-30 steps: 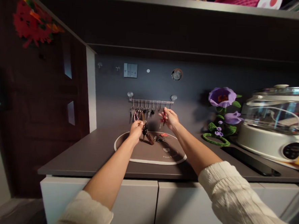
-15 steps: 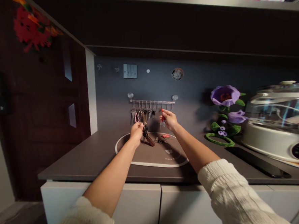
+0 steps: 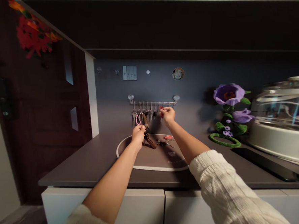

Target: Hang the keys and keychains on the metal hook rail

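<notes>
My left hand point(image 3: 138, 135) is closed on a bunch of keys point(image 3: 146, 134) that dangles over the mat, with a brown strap point(image 3: 151, 144) hanging from it. My right hand point(image 3: 168, 114) pinches a red key ring point(image 3: 161, 108) at the hook rack; whether the ring touches a hook I cannot tell. The clear hook rack point(image 3: 153, 102) is fixed to the dark wall by two suction cups. From its left and middle hooks hang several key sets, one with a pink carabiner point(image 3: 138, 119). More keys point(image 3: 164, 143) and a red tag point(image 3: 168, 137) lie on the mat.
A brown oval mat point(image 3: 126, 158) with a pale rim lies on the dark counter point(image 3: 86, 158). To the right stand a purple crocheted flower point(image 3: 229, 94), a black phone-like slab point(image 3: 265, 163) and a white appliance point(image 3: 276, 140). A shelf point(image 3: 154, 27) overhangs the counter.
My right hand has risen slightly toward the rack with the red ring. The left hand still grips its keys. The view has shifted a little.
</notes>
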Tool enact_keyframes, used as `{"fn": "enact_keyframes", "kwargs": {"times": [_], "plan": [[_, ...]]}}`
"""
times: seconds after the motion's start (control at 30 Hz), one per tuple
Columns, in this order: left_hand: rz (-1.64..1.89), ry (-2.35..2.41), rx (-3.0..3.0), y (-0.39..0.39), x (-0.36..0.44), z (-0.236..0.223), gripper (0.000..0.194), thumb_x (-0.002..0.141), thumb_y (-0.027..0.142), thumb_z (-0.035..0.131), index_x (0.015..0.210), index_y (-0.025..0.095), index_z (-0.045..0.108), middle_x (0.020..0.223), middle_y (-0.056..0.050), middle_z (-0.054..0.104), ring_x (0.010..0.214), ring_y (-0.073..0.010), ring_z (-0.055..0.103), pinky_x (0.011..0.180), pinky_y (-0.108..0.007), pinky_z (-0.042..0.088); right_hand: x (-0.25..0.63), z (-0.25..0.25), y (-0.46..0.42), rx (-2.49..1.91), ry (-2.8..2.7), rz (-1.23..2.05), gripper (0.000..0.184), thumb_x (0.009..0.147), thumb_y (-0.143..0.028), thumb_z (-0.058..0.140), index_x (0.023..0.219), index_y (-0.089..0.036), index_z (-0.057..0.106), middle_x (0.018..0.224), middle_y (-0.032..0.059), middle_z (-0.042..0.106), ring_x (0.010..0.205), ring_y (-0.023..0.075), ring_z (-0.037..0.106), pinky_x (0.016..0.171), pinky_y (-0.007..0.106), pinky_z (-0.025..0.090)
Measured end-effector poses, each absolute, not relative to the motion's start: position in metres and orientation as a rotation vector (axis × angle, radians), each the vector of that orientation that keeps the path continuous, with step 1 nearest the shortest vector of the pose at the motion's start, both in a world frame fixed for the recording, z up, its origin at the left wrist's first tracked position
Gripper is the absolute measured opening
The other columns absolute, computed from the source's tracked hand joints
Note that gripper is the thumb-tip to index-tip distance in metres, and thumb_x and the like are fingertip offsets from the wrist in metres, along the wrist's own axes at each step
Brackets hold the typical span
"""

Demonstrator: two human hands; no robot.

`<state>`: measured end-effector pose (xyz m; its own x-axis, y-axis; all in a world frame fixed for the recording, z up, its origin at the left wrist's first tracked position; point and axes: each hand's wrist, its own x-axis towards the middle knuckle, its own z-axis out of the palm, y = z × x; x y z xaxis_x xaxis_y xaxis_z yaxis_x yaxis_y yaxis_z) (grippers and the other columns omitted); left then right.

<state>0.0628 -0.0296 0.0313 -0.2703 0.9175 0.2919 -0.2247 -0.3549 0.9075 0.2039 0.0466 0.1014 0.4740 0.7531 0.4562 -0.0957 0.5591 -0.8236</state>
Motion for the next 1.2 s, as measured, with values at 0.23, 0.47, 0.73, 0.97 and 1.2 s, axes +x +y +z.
{"fn": "enact_keyframes", "kwargs": {"times": [0.23, 0.47, 0.73, 0.97, 1.2], "plan": [[1.727, 0.992, 1.106, -0.034, 0.063, 0.035, 0.005, 0.070, 0.017, 0.056, 0.067, 0.014, 0.055, 0.057, 0.003, 0.052, 0.051, -0.0068, 0.044, 0.053, -0.021, 0.034, 0.200, 0.103, 0.061, -1.000, -0.956, 0.449, 0.015, 0.057, -0.012, 0.061, 0.058, -0.017, 0.047, 0.047, -0.0065, 0.048, 0.043, 0.0078, 0.051, 0.044, 0.018, 0.040], [1.709, 0.988, 1.102, -0.040, 0.063, 0.039, 0.010, 0.075, 0.013, 0.049, 0.067, 0.014, 0.055, 0.056, 0.003, 0.051, 0.050, -0.0064, 0.042, 0.052, -0.020, 0.032, 0.202, 0.094, 0.063, -1.064, -0.966, 0.415, 0.011, 0.058, -0.014, 0.061, 0.059, -0.018, 0.050, 0.048, -0.0053, 0.051, 0.045, 0.0091, 0.053, 0.047, 0.019, 0.041], [1.717, 0.989, 1.100, -0.036, 0.062, 0.037, 0.008, 0.074, 0.013, 0.051, 0.068, 0.014, 0.055, 0.055, 0.004, 0.051, 0.049, -0.0060, 0.042, 0.050, -0.019, 0.032, 0.207, 0.077, 0.069, -1.122, -1.013, 0.392, 0.012, 0.057, -0.015, 0.063, 0.064, -0.017, 0.054, 0.055, -0.0039, 0.056, 0.051, 0.0088, 0.053, 0.054, 0.020, 0.043], [1.731, 0.954, 1.141, -0.032, 0.061, 0.034, 0.007, 0.072, 0.019, 0.058, 0.068, 0.014, 0.056, 0.057, 0.003, 0.053, 0.049, -0.0057, 0.043, 0.050, -0.018, 0.032, 0.208, 0.065, 0.061, -1.003, -1.072, 0.562, 0.025, 0.057, -0.014, 0.061, 0.078, -0.017, 0.048, 0.057, -0.0075, 0.053, 0.047, 0.0060, 0.048, 0.049, 0.018, 0.041], [1.712, 0.937, 1.182, -0.031, 0.060, 0.035, 0.013, 0.069, 0.026, 0.062, 0.069, 0.013, 0.059, 0.062, 0.001, 0.058, 0.054, -0.0068, 0.046, 0.052, -0.019, 0.032, 0.212, 0.057, 0.048, -0.984, -1.112, 0.608, 0.032, 0.058, -0.009, 0.060, 0.086, -0.018, 0.046, 0.062, -0.0082, 0.053, 0.056, 0.0066, 0.052, 0.058, 0.021, 0.044]]}}
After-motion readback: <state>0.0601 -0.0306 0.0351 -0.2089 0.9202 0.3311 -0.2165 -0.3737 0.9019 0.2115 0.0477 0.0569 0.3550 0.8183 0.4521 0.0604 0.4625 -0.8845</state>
